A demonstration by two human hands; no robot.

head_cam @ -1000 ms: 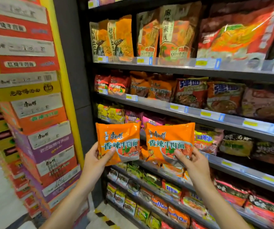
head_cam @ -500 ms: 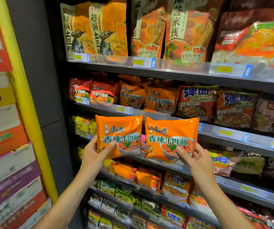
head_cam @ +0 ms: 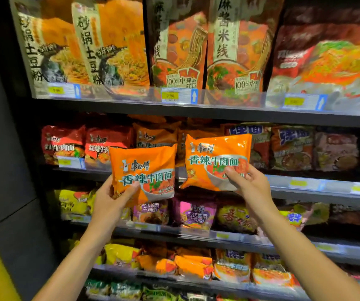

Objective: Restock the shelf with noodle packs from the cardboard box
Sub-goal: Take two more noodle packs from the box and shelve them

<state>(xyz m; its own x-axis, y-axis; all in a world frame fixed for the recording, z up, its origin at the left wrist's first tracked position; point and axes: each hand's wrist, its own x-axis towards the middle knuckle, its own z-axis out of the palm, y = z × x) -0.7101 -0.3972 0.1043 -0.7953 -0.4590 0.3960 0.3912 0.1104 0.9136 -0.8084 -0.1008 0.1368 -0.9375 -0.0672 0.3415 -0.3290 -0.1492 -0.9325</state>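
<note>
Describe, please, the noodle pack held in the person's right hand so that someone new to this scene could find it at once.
Start at the dark shelving unit filling the view and find the second shelf from the top. In front of its orange packs, the right hand pinches the lower right corner of an orange noodle pack. Unlike the matching pack in the left hand, it sits higher and further right.

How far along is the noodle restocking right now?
Done: the shelf row already holds matching orange packs at the back. In hand: the left hand grips one orange pack, the right hand another, both in front of that row. Left: setting both in. The cardboard box is out of view.
</note>
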